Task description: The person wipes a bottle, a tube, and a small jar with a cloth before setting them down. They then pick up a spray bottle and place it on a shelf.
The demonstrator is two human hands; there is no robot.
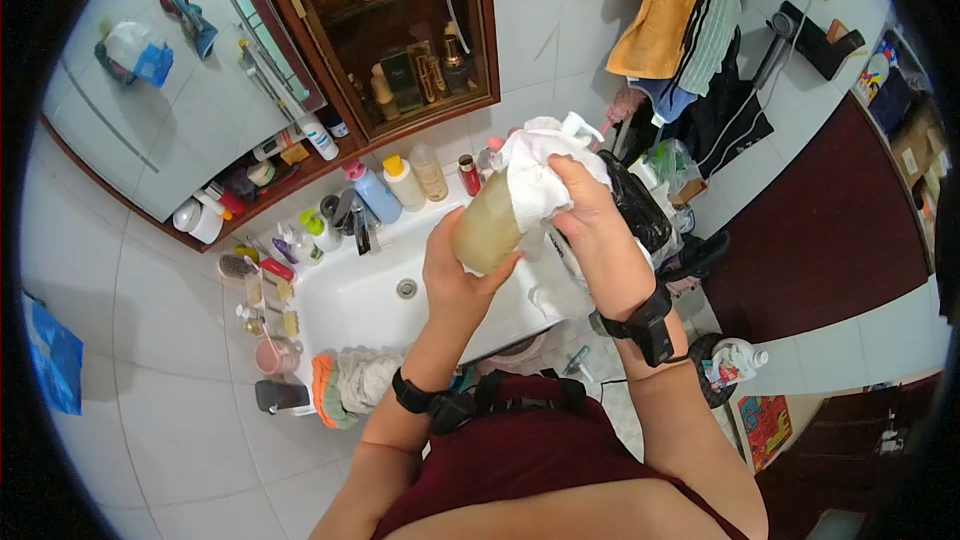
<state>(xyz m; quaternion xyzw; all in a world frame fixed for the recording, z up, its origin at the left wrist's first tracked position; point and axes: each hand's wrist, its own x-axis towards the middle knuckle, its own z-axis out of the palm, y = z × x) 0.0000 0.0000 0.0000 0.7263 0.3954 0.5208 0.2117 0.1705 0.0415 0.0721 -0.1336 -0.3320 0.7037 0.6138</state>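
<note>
Above the sink, my left hand (455, 275) is wrapped round the lower part of a large pump bottle (490, 228) of cloudy yellowish liquid. The bottle is tilted, its base toward me and its top toward the upper right. A white cloth (537, 172) covers its upper part. My right hand (588, 208) is closed on the cloth and presses it against the bottle's side. The white pump head (580, 127) shows past the cloth's far edge. Below lies the white sink (345, 315) with its drain (406, 288).
Several bottles, among them a blue one (375, 192) and a yellow-capped one (404, 183), line the sink's back ledge beside the faucet (362, 228). Bunched cloths (365, 385) lie at the front left. A mirror cabinet (400, 30) overhangs the ledge; towels (655, 10) hang at the right.
</note>
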